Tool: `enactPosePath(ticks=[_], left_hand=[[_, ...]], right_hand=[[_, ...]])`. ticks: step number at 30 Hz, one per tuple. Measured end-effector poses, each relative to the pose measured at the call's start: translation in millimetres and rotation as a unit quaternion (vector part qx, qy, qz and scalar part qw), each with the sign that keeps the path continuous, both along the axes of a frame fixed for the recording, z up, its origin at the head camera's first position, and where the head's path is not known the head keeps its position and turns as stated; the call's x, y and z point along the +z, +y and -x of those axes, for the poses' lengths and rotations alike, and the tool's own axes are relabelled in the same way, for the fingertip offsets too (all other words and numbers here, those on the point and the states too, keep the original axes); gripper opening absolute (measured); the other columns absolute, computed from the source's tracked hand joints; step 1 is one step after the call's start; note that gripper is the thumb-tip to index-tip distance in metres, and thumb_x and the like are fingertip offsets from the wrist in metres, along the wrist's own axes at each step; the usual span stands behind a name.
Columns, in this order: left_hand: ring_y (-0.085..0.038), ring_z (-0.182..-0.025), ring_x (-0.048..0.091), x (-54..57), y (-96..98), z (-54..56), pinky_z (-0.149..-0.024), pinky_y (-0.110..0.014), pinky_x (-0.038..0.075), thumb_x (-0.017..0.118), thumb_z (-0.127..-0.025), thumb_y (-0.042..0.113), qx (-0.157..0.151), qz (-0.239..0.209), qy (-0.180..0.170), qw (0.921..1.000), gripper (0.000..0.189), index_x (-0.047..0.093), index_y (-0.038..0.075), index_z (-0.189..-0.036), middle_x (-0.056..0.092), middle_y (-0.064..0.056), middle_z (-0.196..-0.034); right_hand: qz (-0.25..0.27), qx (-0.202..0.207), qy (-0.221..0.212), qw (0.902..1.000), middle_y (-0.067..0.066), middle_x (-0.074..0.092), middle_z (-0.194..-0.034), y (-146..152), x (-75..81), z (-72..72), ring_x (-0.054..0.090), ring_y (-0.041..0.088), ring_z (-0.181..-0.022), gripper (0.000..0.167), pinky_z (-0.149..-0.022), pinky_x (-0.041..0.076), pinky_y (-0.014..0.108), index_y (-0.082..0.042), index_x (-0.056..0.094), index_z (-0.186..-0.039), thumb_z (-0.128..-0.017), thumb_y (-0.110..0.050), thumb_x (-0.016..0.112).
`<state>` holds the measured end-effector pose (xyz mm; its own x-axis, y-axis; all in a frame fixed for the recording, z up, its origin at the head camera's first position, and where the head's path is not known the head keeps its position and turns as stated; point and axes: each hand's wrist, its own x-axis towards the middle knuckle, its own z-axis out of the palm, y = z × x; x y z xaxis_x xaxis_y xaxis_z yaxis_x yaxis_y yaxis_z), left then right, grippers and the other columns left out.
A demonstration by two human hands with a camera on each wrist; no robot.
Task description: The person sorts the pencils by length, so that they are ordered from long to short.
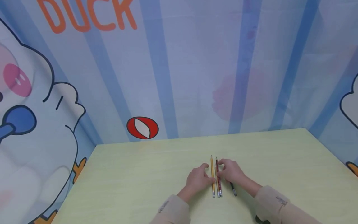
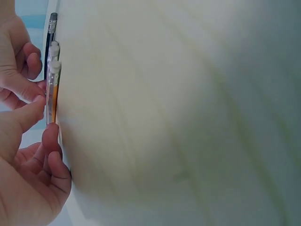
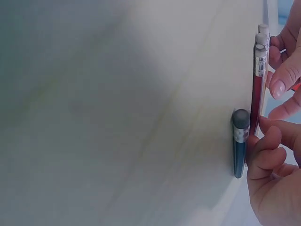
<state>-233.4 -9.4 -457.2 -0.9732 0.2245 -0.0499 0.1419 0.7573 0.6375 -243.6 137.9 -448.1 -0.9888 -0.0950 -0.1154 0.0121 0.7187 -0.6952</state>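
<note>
Several pencils lie on the table with their eraser ends facing me. My left hand (image 1: 198,179) has its thumb across the yellow pencil (image 1: 212,168), with curled fingertips on the pencil's outer side in the left wrist view. At the right of the close group is a dark red pencil (image 3: 257,96), which my right hand (image 1: 232,171) holds between thumb and index finger. A third pencil (image 1: 217,186) lies between these two. Under the right hand, a dark pencil (image 3: 239,155) with a dark eraser lies apart from the group, its far part hidden.
The pale yellow-green table (image 1: 134,174) reaches back to a blue striped backdrop (image 1: 193,77) with cartoon prints. Beside the right sleeve (image 1: 272,202), part of a black object (image 1: 261,220) shows at the bottom edge of the head view.
</note>
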Motion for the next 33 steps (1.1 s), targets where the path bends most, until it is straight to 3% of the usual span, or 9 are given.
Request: enactPosePath(ticks=[7, 18, 27, 33], left_hand=[[-0.007, -0.052, 0.045, 0.7, 1.9, -0.2, -0.050, -0.021, 0.032, 0.071, -0.071, 0.033, 0.004, 0.019, 0.000, 0.9998, 0.056, 0.051, 0.012, -0.119, 0.051, 0.008, -0.059], [-0.008, -0.052, 0.045, 3.3, 5.6, -2.7, -0.050, -0.022, 0.033, 0.069, -0.073, 0.029, -0.005, 0.031, 0.000, 0.9995, 0.047, 0.055, 0.011, -0.114, 0.053, 0.006, -0.060], [-0.009, -0.051, 0.045, 0.4, 5.9, -2.1, -0.050, -0.021, 0.034, 0.068, -0.074, 0.027, -0.010, 0.024, 0.007, 0.9996, 0.041, 0.058, 0.008, -0.108, 0.054, 0.005, -0.060], [-0.010, -0.056, 0.046, 0.7, 8.0, -2.0, -0.052, -0.021, 0.035, 0.070, -0.071, 0.023, -0.002, 0.035, 0.018, 0.9992, 0.036, 0.060, 0.007, -0.103, 0.062, 0.000, -0.073]], right_hand=[[-0.014, 0.005, -0.001, 0.9999, 0.004, 0.053, -0.055, -2.1, 0.6, -0.7, 0.041, 0.009, -0.038, 0.040, -0.038, 0.033, 0.019, 0.002, 0.055, -0.109, -0.072, -0.005, 0.066], [-0.067, -0.001, -0.017, 0.9976, 0.003, 0.057, -0.065, -5.6, 4.2, -2.5, 0.043, 0.008, -0.040, 0.040, -0.038, 0.035, 0.017, 0.001, 0.054, -0.111, -0.073, -0.006, 0.066], [-0.086, 0.003, -0.011, 0.9962, 0.002, 0.056, -0.063, -6.5, 5.3, -4.6, 0.043, 0.007, -0.039, 0.040, -0.038, 0.035, 0.017, 0.001, 0.054, -0.110, -0.073, -0.007, 0.066], [-0.079, 0.006, -0.003, 0.9969, 0.003, 0.057, -0.063, -5.3, 4.5, -4.5, 0.044, 0.008, -0.040, 0.038, -0.038, 0.036, 0.018, 0.002, 0.055, -0.108, -0.072, -0.005, 0.067]])
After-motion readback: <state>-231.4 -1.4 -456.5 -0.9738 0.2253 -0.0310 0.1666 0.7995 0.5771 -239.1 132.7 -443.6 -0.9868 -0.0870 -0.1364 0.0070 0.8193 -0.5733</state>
